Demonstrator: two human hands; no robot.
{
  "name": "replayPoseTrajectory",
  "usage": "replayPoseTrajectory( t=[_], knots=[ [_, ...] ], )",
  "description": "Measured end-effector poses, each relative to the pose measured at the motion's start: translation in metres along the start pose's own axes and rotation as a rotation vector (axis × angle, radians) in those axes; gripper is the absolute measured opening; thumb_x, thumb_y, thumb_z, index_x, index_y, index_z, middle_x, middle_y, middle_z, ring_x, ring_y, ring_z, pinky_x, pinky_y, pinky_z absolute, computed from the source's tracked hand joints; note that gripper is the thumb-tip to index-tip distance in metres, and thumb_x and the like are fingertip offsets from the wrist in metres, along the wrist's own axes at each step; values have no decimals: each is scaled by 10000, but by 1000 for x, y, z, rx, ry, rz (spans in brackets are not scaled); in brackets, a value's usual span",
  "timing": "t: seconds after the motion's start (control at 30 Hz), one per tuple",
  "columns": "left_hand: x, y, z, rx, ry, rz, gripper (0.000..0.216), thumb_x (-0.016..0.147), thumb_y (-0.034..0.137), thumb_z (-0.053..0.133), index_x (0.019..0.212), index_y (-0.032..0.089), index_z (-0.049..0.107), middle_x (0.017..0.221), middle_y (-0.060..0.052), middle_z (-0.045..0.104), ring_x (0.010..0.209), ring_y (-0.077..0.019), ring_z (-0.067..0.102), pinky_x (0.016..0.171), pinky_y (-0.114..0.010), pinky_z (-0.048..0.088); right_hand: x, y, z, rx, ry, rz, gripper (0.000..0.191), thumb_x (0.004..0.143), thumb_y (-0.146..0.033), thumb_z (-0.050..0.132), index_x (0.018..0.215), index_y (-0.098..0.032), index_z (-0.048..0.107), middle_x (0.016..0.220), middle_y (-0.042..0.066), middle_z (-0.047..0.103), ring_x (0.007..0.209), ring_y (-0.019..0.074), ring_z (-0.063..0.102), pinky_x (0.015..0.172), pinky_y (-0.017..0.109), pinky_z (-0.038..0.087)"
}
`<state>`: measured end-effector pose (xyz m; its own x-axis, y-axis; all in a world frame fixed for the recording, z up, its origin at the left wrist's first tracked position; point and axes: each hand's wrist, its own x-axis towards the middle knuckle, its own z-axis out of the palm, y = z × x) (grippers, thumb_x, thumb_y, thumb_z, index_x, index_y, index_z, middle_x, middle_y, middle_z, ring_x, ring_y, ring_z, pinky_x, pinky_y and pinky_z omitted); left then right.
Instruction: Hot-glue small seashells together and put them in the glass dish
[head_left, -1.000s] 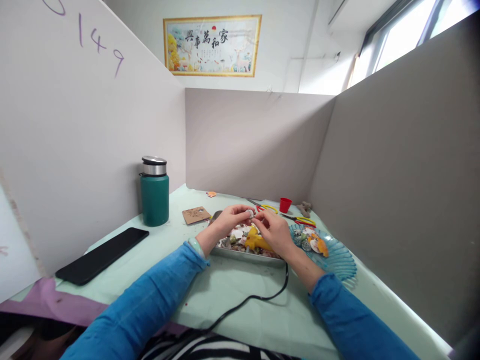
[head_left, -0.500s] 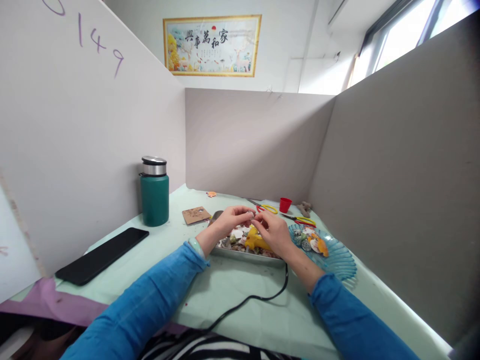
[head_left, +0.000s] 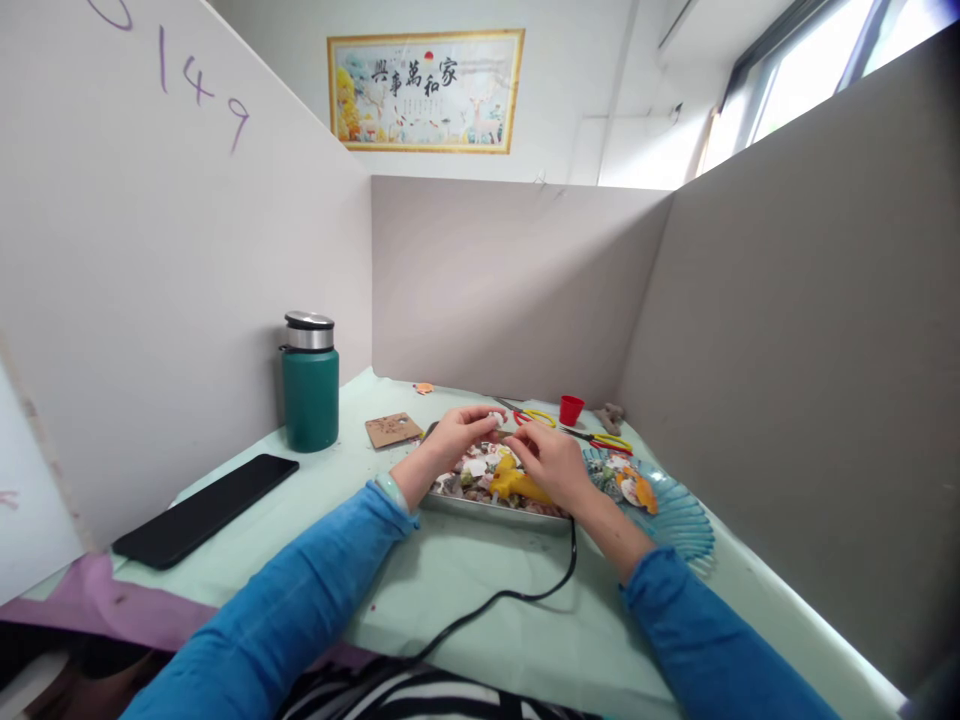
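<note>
In the head view, the left hand (head_left: 459,438) pinches a small white piece (head_left: 496,419) between thumb and fingers, over the far part of the metal tray (head_left: 495,513). The right hand (head_left: 555,465) is just beside it, its fingertips drawn close together; whether they grip anything I cannot tell. Below the hands, shells and bits (head_left: 474,470) fill the tray, with a yellow tool (head_left: 514,481) lying on them, partly behind the right hand. A black cord (head_left: 517,596) runs from the tray's near right corner toward the person. To the right, a blue plate (head_left: 686,522) carries more shells (head_left: 634,490); two scissors (head_left: 611,443) and a red cup (head_left: 571,409) are beyond.
</note>
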<state>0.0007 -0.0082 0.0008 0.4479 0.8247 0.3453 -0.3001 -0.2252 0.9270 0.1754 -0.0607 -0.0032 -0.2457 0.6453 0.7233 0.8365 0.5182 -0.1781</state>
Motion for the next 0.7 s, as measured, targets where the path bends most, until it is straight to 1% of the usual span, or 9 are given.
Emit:
replayPoseTrajectory(
  t=[0.07, 0.1, 0.2, 0.3, 0.4, 0.5, 0.57, 0.63, 0.7],
  knots=[
    [2, 1, -1, -95, 40, 8, 375, 635, 290, 755, 946, 95, 681, 823, -72, 649, 637, -103, 572, 662, -249, 458, 2, 3, -5, -69, -124, 52, 322, 850, -482, 479, 754, -194, 584, 706, 14, 626, 640, 141, 539, 589, 252, 320],
    [3, 2, -2, -145, 63, 11, 359, 619, 267, 766, 918, 88, 681, 845, -74, 648, 629, -95, 568, 673, -252, 466, 3, 5, -7, -102, -197, 84, 340, 820, -525, 502, 788, -198, 594, 713, 15, 636, 644, 150, 549, 577, 255, 312],
    [6, 3, -5, -260, 155, -5, 293, 607, 196, 769, 855, 78, 666, 812, -60, 635, 601, -86, 562, 683, -264, 485, 5, 11, -12, -196, -415, 177, 471, 716, -607, 569, 964, -208, 602, 775, 39, 665, 704, 202, 585, 564, 263, 304],
    [8, 1, -10, -310, 242, -34, 235, 654, 143, 729, 863, 85, 639, 781, -54, 623, 580, -90, 571, 673, -285, 500, 5, 12, -14, -215, -574, 206, 528, 700, -603, 568, 1068, -226, 586, 859, 62, 674, 766, 234, 597, 574, 269, 320],
    [10, -2, -14, -338, 301, -36, 222, 692, 109, 691, 900, 91, 615, 787, -65, 626, 614, -108, 600, 699, -297, 510, 2, 9, -15, -203, -674, 181, 543, 682, -573, 586, 1123, -255, 576, 908, 65, 671, 807, 249, 598, 605, 278, 351],
    [11, -4, -17, -344, 354, -43, 198, 717, 92, 661, 906, 85, 603, 742, -66, 625, 628, -122, 615, 713, -296, 513, 0, 6, -14, -207, -726, 164, 575, 636, -547, 633, 1129, -254, 590, 975, 84, 661, 865, 273, 594, 647, 292, 375],
    [12, -5, -18, -349, 379, -57, 158, 734, 82, 635, 888, 81, 599, 718, -65, 625, 627, -128, 620, 714, -295, 515, 0, 6, -15, -184, -707, 162, 504, 659, -504, 624, 1083, -230, 617, 960, 90, 662, 854, 262, 592, 653, 290, 379],
    [13, -6, -19, -361, 397, -65, 119, 744, 74, 616, 861, 81, 596, 703, -62, 626, 623, -128, 623, 716, -290, 517, 2, 8, -19, -84, -672, 155, 384, 706, -446, 589, 1002, -206, 642, 905, 75, 665, 809, 225, 586, 641, 275, 379],
    [13, -6, -20, -370, 413, -70, 103, 745, 73, 616, 844, 85, 594, 697, -60, 626, 616, -125, 622, 713, -284, 518, 7, 13, -24, 113, -631, 173, 307, 739, -416, 560, 928, -188, 643, 843, 47, 654, 742, 181, 571, 608, 252, 383]
  ],
)
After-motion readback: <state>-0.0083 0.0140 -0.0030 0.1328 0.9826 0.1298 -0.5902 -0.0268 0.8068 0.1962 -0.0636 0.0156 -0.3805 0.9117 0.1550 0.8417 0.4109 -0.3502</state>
